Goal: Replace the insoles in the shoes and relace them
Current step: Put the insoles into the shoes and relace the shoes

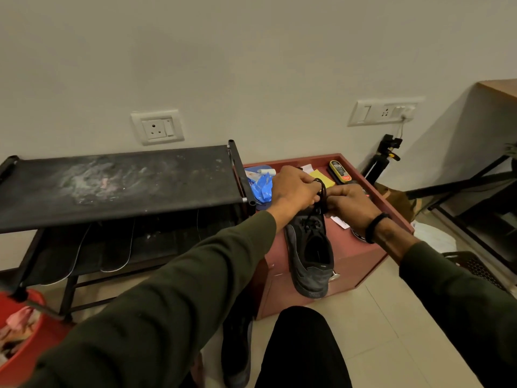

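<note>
On the left: black shoe rack [120,186], dusty top, flat insoles [117,247] on its lower shelf
Bench: red-brown cabinet [361,247] just beside the rack
Shoe: dark sneaker [310,253] on the bench, heel toward the person, overhanging the front edge
Left hand: left hand [293,189] reaching forward, fingers pinching the black lace [323,191] above the shoe's toe end
Right hand: right hand [354,204] close opposite, fingers curled on the same lace
Second shoe: another dark shoe [237,351] on the floor

Shoe [309,247] on cabinet [361,256], shoe rack [120,186] left, tripod [383,158] behind
</note>
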Available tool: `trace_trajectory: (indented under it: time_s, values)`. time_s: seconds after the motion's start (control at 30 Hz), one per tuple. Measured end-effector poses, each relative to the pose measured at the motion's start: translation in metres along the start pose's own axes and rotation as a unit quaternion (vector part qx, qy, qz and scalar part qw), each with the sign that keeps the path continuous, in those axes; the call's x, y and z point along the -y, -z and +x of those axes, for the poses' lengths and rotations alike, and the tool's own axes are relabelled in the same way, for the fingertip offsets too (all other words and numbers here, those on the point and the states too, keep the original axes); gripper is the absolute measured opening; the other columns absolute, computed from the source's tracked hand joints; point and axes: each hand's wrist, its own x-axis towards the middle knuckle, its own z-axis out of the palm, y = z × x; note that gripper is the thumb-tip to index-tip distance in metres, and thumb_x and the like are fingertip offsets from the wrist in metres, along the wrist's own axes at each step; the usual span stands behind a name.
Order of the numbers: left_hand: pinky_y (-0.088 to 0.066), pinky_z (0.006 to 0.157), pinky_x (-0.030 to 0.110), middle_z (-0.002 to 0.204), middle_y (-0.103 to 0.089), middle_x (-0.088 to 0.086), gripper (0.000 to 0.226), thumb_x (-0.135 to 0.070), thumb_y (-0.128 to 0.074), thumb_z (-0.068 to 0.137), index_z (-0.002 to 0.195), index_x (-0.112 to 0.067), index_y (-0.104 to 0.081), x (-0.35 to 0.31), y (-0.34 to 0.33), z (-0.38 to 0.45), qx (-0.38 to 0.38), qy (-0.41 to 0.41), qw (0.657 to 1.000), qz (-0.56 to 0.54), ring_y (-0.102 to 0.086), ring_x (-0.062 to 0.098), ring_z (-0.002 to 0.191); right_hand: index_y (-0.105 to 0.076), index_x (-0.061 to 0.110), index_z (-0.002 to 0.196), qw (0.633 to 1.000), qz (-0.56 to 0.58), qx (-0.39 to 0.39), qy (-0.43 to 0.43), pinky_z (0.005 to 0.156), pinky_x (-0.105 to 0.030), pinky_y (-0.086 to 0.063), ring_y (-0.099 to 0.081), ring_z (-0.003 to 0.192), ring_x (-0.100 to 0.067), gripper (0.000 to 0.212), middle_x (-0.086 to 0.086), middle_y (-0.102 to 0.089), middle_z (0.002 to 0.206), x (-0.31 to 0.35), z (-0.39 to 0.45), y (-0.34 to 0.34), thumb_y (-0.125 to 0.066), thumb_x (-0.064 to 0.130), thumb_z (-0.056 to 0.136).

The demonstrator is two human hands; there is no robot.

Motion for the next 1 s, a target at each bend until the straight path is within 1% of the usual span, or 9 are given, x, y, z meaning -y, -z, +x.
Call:
trace_trajectory:
  time_s: [0.1,0.2,0.27,0.37,0.5,0.7,0.83,0.9,1.0]
  values:
    - [-0.064,0.075,0.037,0.076,-0.076,0.002,0.011,-0.013,-0.071,0.088,0.084,-0.01,-0.081,0.008,-0.003,0.002,-0.024,0.001,1.0,0.017,-0.075,0.02,0.077,-0.066,-0.008,0.096,0.983,0.171,0.044,-0.045,0.065,-0.029,-0.052,-0.064,0.079,-0.023,0.02,-0.02,-0.069,0.094,-0.001,-0.006,0.006,-0.049,0.002,0.094]
    - [-0.061,0.079,0.036,0.084,-0.075,0.0,0.011,-0.02,-0.071,0.088,0.084,-0.015,-0.08,0.016,-0.005,-0.006,-0.005,0.022,0.998,0.062,-0.071,0.021,0.086,-0.072,-0.006,0.101,0.996,0.067,0.062,0.005,0.059,-0.019,-0.052,-0.066,0.069,-0.009,0.021,-0.009,-0.073,0.085,-0.01,-0.015,0.011,-0.066,0.013,0.094]
    - [-0.064,0.076,0.043,0.084,-0.076,0.011,0.012,-0.014,-0.069,0.088,0.086,-0.005,-0.077,0.023,-0.009,-0.014,0.021,0.083,0.996,0.009,-0.075,0.03,0.081,-0.075,-0.001,0.099,0.996,0.02,0.08,0.018,0.063,-0.018,-0.055,-0.068,0.072,-0.009,0.021,-0.007,-0.075,0.085,-0.018,-0.022,0.012,-0.07,0.016,0.089]
    - [-0.065,0.074,0.044,0.077,-0.076,0.014,0.007,-0.009,-0.067,0.09,0.087,-0.004,-0.071,0.032,-0.013,-0.029,0.055,0.161,0.984,-0.059,-0.078,0.028,0.074,-0.074,0.008,0.109,0.995,0.058,0.077,-0.017,0.069,-0.023,-0.06,-0.072,0.083,-0.016,0.031,-0.012,-0.077,0.096,-0.033,-0.03,0.011,-0.073,0.019,0.08]
    - [-0.065,0.077,0.044,0.079,-0.076,0.012,0.009,-0.007,-0.068,0.089,0.096,-0.003,-0.072,0.055,-0.025,-0.041,0.058,0.221,0.97,-0.088,-0.077,0.025,0.072,-0.062,0.01,0.109,0.994,0.082,0.022,-0.065,0.065,-0.028,-0.061,-0.075,0.078,-0.026,0.033,-0.015,-0.077,0.089,-0.05,-0.041,-0.002,-0.078,0.009,0.08]
    - [-0.063,0.085,0.045,0.096,-0.075,0.01,0.016,-0.011,-0.064,0.086,0.096,-0.017,-0.075,0.073,-0.034,-0.055,0.106,0.209,0.971,-0.053,-0.073,0.025,0.089,-0.07,0.015,0.083,0.981,-0.188,-0.039,0.007,0.063,-0.028,-0.059,-0.071,0.07,-0.014,0.012,0.0,-0.074,0.075,-0.081,-0.047,-0.023,-0.082,0.016,0.081]
    - [-0.064,0.078,0.043,0.098,-0.075,0.0,0.023,-0.012,-0.057,0.093,0.102,-0.023,-0.075,0.091,-0.022,-0.054,0.008,0.069,0.997,0.044,-0.073,0.023,0.09,-0.068,0.015,0.082,0.925,-0.365,-0.048,0.093,0.067,-0.035,-0.056,-0.064,0.076,-0.019,0.009,-0.001,-0.067,0.081,-0.081,-0.041,-0.037,-0.075,0.017,0.086]
    - [-0.064,0.079,0.041,0.098,-0.075,-0.001,0.02,-0.013,-0.06,0.095,0.106,-0.02,-0.075,0.097,-0.016,-0.055,-0.032,0.047,0.997,0.06,-0.072,0.018,0.091,-0.068,0.014,0.085,0.904,-0.414,-0.029,0.098,0.07,-0.039,-0.056,-0.062,0.081,-0.023,0.005,-0.004,-0.065,0.092,-0.08,-0.035,-0.041,-0.072,0.016,0.088]
    - [-0.063,0.082,0.04,0.094,-0.076,0.001,0.017,-0.012,-0.068,0.093,0.107,-0.017,-0.076,0.107,-0.015,-0.055,0.005,0.068,0.995,0.077,-0.073,0.019,0.09,-0.066,0.01,0.093,0.879,-0.465,-0.014,0.107,0.074,-0.045,-0.053,-0.058,0.089,-0.028,0.006,-0.011,-0.059,0.107,-0.08,-0.025,-0.048,-0.063,0.013,0.089]
